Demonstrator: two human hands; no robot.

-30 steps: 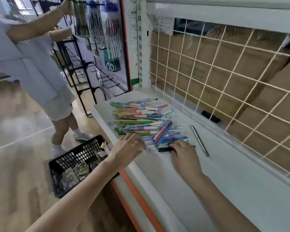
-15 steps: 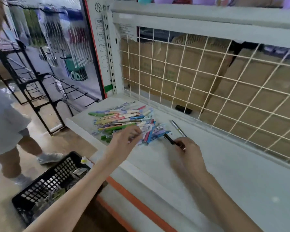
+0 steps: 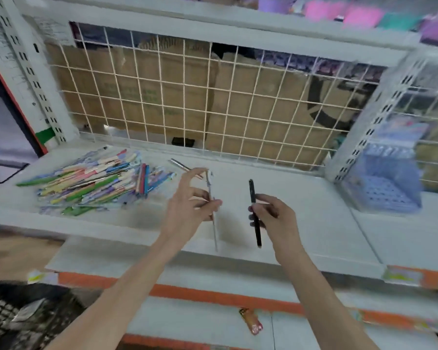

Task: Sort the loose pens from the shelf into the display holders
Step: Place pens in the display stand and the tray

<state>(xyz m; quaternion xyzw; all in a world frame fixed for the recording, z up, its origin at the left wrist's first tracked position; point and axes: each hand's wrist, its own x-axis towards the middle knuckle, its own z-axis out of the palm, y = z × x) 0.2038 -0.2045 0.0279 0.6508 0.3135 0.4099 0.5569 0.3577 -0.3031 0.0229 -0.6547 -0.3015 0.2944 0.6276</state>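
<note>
Head view: both hands have lifted off the shelf (image 3: 301, 210) to frame centre, left hand (image 3: 190, 210) pinching a silver pen (image 3: 214, 228), right hand (image 3: 276, 218) gripping a black pen (image 3: 254, 210), pile (image 3: 96, 183) left, holder (image 3: 382, 188) right, so sorting has begun.

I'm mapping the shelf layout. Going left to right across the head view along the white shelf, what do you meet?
Pile of coloured pens → left hand holding a silver pen → right hand holding a black pen → blue display holder.

A white metal store shelf (image 3: 314, 223) backed by wire mesh (image 3: 187, 97), cardboard boxes (image 3: 162, 97) behind, brown floor (image 3: 10, 251) lower left.
</note>
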